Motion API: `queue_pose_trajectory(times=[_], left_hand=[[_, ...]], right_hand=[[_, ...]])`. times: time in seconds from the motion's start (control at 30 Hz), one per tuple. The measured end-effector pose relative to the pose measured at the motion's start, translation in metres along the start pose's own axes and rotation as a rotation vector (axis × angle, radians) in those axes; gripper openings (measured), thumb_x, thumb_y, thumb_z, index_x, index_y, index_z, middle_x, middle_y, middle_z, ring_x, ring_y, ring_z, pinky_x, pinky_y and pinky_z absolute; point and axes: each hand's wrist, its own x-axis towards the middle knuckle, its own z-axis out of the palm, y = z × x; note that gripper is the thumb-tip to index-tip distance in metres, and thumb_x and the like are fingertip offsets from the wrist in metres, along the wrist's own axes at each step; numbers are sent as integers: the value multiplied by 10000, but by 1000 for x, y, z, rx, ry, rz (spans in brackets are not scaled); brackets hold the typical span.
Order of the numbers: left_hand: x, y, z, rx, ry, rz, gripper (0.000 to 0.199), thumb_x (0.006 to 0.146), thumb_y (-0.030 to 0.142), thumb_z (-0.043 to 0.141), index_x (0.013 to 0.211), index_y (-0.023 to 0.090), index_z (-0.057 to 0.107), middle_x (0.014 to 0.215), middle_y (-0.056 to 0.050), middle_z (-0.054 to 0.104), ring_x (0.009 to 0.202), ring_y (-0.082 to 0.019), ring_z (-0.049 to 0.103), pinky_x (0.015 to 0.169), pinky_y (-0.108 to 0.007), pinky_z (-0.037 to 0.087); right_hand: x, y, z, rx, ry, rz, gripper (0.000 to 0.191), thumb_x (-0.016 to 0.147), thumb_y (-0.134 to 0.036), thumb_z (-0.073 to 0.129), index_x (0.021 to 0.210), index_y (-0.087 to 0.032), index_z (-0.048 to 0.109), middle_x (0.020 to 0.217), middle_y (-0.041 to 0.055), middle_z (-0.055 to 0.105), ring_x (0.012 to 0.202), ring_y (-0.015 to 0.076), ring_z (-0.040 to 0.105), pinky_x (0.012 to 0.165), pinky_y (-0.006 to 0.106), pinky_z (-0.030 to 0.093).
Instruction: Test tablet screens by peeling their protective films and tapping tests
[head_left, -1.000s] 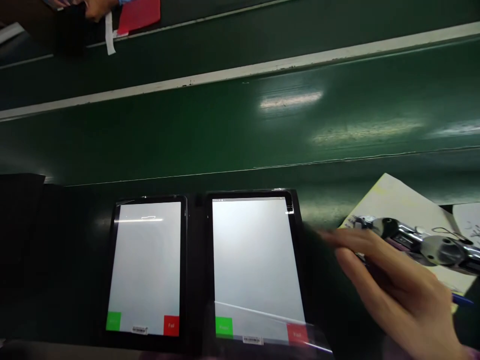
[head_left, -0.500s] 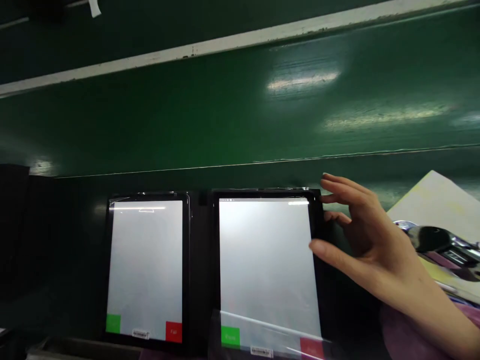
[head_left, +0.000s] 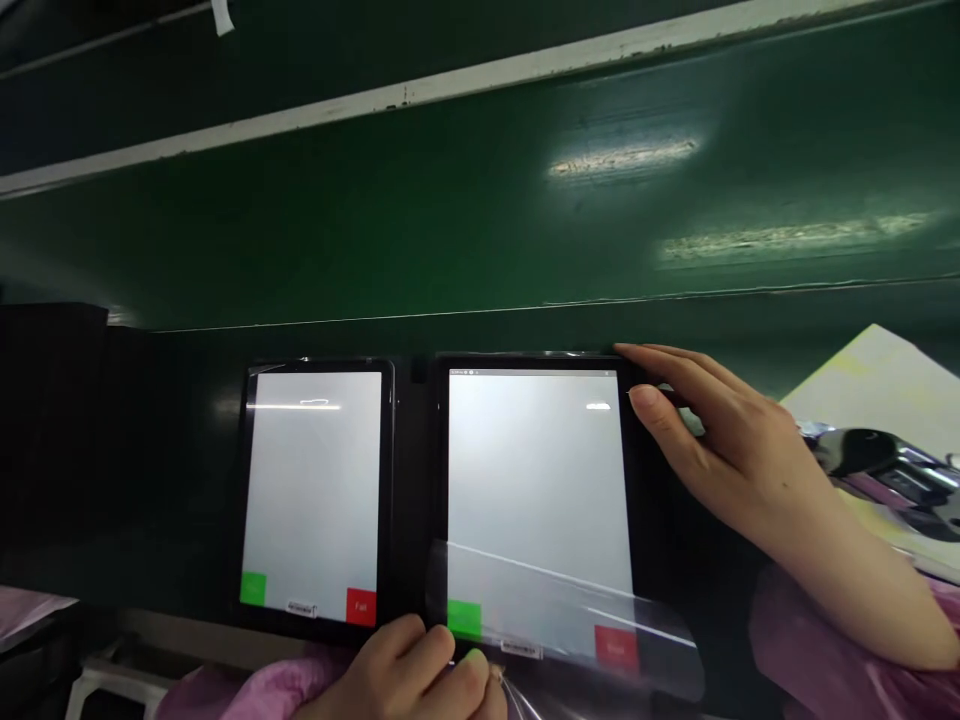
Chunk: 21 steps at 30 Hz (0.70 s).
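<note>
Two tablets with lit white screens lie side by side, the left tablet (head_left: 315, 490) and the right tablet (head_left: 536, 480). Each screen has a green and a red box at its bottom corners and a small barcode label. My right hand (head_left: 739, 450) grips the right tablet's upper right corner, thumb at its side edge and fingers around the top. At that tablet's lower edge, my left hand (head_left: 420, 670) is closed, pinching a clear plastic film (head_left: 592, 610). The film is lifted and curled over the bottom of the screen, with creases running from my fingers.
A black object (head_left: 52, 420) stands at the left. To the right lie papers (head_left: 874, 380) and a shiny black device (head_left: 877, 465). A green panel (head_left: 375, 230) rises behind the tablets. A white frame (head_left: 120, 685) shows at the lower left.
My left hand has come into view at the right tablet's lower edge. My right hand has closed in on the upper right corner. The film's curled part shows more.
</note>
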Motion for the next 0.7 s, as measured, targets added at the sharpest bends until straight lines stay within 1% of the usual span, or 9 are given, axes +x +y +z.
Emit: queue_pose_trajectory(times=[0.13,0.2,0.27,0.33,0.37,0.43,0.5,0.53,0.7], left_hand=[[-4,8,1,49,61,-63,153,930,57,666,893,184,743,784,55,749,625,-139,603,592,-333,462],[-7,12,1,62,116,-100,165,924,36,665,877,175,740,773,48,741,620,-135,575,620,-335,459],[-8,14,2,66,152,-109,171,926,23,658,870,163,739,775,41,737,615,-129,549,632,-334,448],[-10,14,3,54,138,-96,158,927,24,663,883,155,739,798,36,742,621,-128,542,620,-335,429],[-10,13,3,45,126,-74,145,924,27,669,889,150,738,806,31,742,619,-129,537,604,-335,416],[-11,10,4,40,138,-19,134,910,21,681,877,142,728,799,21,732,600,-127,514,567,-333,382],[-12,7,5,56,173,33,126,900,20,690,864,138,719,793,12,722,585,-122,495,539,-326,355],[-12,6,6,70,189,46,125,897,20,694,861,138,716,797,9,721,584,-119,491,532,-321,349],[-15,6,3,83,166,122,109,865,24,717,856,132,727,816,-12,729,623,-129,516,531,-318,364]], right_hand=[[2,-3,1,68,9,61,354,1059,-476,539,1270,-234,688,1461,165,614,1196,327,678,957,462,571],[1,-4,0,121,17,90,350,1045,-489,543,1251,-243,682,1500,156,588,1294,350,618,1035,521,528],[-1,-6,-1,204,51,108,323,1045,-501,540,1223,-265,671,1526,130,576,1413,360,523,1157,588,418],[-3,-12,-2,408,94,150,284,1060,-516,524,1179,-283,634,1545,112,566,1444,337,501,1180,570,392],[-3,-16,-2,556,103,190,275,1069,-531,507,1159,-288,598,1539,113,571,1414,323,536,1141,540,436],[-3,-26,-2,831,75,296,281,1073,-566,467,1143,-298,514,1447,127,629,1257,309,651,939,466,558],[-1,-36,-1,979,19,411,305,1075,-588,400,1183,-309,461,1285,117,690,1053,305,721,739,422,574],[0,-41,0,1011,-5,457,316,1082,-581,349,1209,-310,448,1206,104,702,982,302,730,695,415,565],[4,-56,1,1103,-13,503,363,1109,-511,193,1255,-296,447,1106,71,697,925,276,732,753,415,561]])
